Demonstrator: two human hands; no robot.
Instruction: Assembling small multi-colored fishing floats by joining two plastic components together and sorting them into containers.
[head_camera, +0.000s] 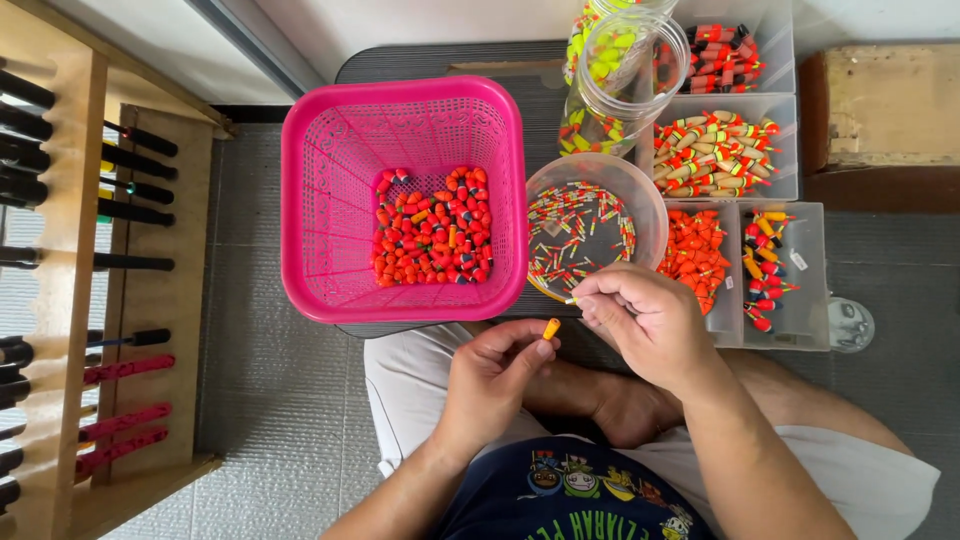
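Grey ribbed mat (880, 260), left hand (495, 375) grip pinching orange float (551, 328), right hand (645, 315) grip pinching thin stick (572, 299).

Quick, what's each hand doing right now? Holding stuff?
Left hand: closed, pinching a small orange float bead in its fingertips.
Right hand: closed, pinching a thin stick over the clear bowl.

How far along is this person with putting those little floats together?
Done, it seems: a layer of red-orange floats lies in the pink basket. In hand: the left hand pinches one orange float body, and the right hand holds a thin stem by the clear bowl. Left: many stems in that bowl and orange bodies in the tray.
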